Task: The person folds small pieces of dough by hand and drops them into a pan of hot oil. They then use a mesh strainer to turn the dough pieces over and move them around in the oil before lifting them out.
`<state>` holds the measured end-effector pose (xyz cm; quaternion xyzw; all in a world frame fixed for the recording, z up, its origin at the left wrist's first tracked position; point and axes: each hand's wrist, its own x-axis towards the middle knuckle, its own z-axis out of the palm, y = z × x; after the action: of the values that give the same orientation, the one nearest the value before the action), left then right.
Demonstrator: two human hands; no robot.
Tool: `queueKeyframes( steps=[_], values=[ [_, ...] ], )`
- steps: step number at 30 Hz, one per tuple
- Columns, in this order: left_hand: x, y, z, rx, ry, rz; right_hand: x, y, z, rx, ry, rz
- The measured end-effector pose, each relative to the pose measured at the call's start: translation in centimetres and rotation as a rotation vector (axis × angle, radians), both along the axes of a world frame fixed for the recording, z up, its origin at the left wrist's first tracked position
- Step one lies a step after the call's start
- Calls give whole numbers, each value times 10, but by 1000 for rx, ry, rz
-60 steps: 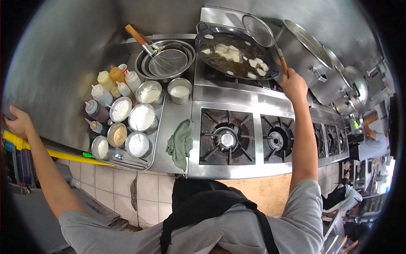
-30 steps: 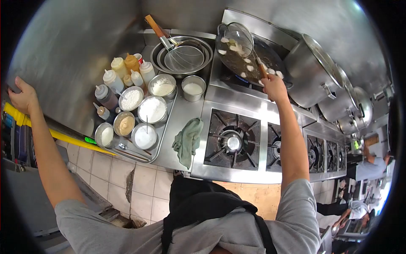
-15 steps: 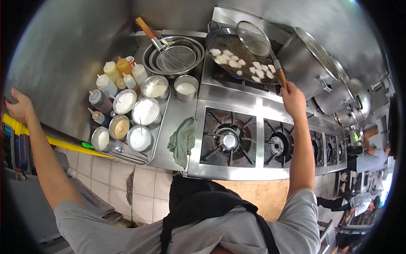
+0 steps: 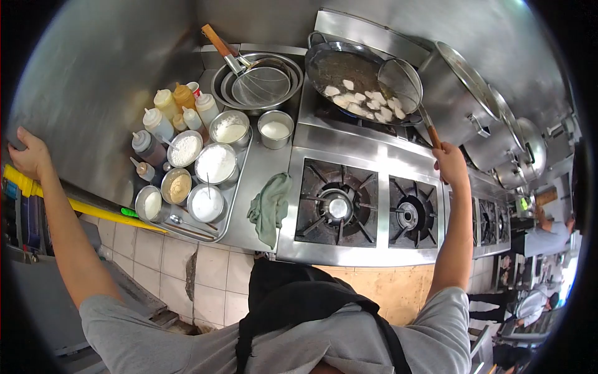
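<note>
My right hand [image 4: 451, 164] is closed around the wooden handle of a wire-mesh strainer [image 4: 400, 85]. The strainer's round head tilts over the right side of a dark wok [image 4: 339, 62] holding oil. Several pale, battered-looking pieces of food [image 4: 367, 103] float in the oil, gathered toward the wok's near right side. Far to the left, my left hand [image 4: 31, 156] grips the edge of the steel side panel [image 4: 81, 118], some fingers hidden behind it.
A tray [image 4: 240, 187] carries squeeze bottles [image 4: 163, 103] and metal tubs of powders [image 4: 215, 163]. Nested bowls with strainers [image 4: 256, 84] stand behind. A green cloth [image 4: 271, 209] lies beside the burners [image 4: 338, 207]. Tall pots [image 4: 458, 93] stand right; other people [image 4: 548, 237] are farther right.
My right hand has moved right and toward me with the strainer, whose head now sits lower at the wok's right side. The food pieces have drifted together there. My left hand stays put.
</note>
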<state>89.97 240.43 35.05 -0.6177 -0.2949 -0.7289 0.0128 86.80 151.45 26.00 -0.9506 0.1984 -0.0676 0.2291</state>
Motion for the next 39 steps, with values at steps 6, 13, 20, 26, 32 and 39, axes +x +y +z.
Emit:
queueKeyframes(
  steps=[6, 13, 20, 26, 32, 39],
  values=[
    [1, -1, -3, 15, -12, 42, -16, 2, 7, 282, 78, 43],
    [5, 18, -5, -82, 17, 100, -22, 13, 12, 369, 140, 108],
    [3, 20, -5, -26, 26, 62, -23, 25, 5, 184, 128, 99],
    [3, 10, -3, 25, -8, 60, -29, 40, 8, -255, -140, 130],
    [2, 3, -4, -113, 33, 87, -52, 40, 42, 70, -103, 169],
    [5, 26, -6, -151, 69, 99, -67, 33, 44, 156, 5, 219]
  ],
)
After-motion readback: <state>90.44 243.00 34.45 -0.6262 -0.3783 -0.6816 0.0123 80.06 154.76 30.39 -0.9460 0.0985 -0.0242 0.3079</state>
